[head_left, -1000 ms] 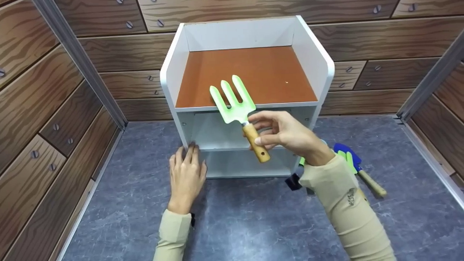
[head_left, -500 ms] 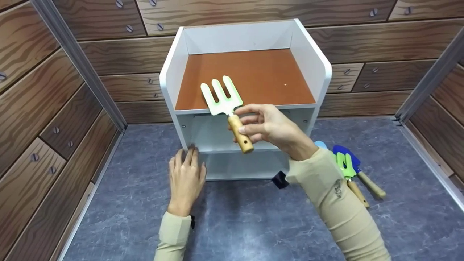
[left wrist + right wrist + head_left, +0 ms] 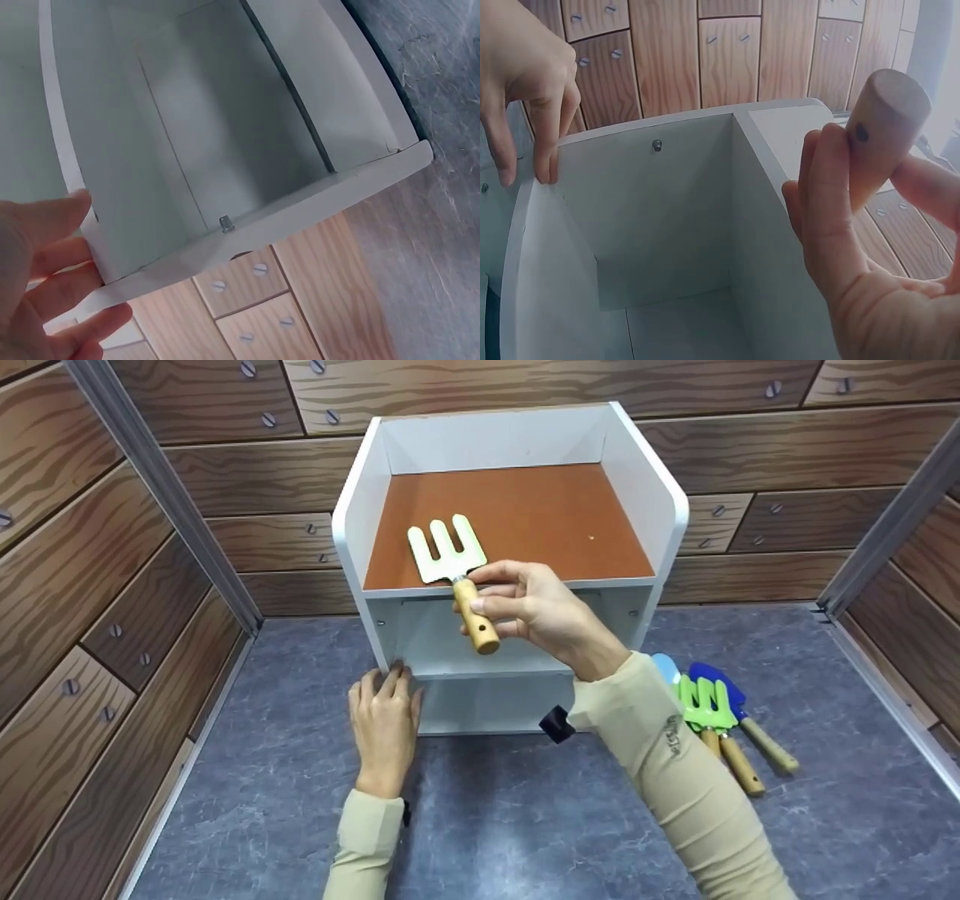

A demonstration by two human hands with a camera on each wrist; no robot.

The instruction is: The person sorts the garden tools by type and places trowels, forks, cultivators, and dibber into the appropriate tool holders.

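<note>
My right hand (image 3: 536, 611) pinches the wooden handle (image 3: 475, 619) of a garden hand fork, thumb on one side and fingers on the other. The fork's pale green tines (image 3: 448, 551) point away from me, over the front of the brown top of a white shelf unit (image 3: 510, 583). In the right wrist view the handle's butt end (image 3: 889, 112) shows its hanging hole. My left hand (image 3: 384, 731) rests at the unit's left front edge with relaxed fingers. The left wrist view has its fingertips (image 3: 112, 322) touching the corner of shelf and side panel.
On the floor right of the unit lie green hand forks (image 3: 705, 705) with wooden handles, a blue trowel (image 3: 716, 682) and a light blue tool head (image 3: 665, 666), partly behind my right sleeve. White side walls rise around the brown top. Wood-patterned panels (image 3: 247, 491) enclose the area.
My right hand has carried the hand fork leftward and slightly up, to the front left part of the top. More of the tools on the floor now show. The left hand stays nearly still.
</note>
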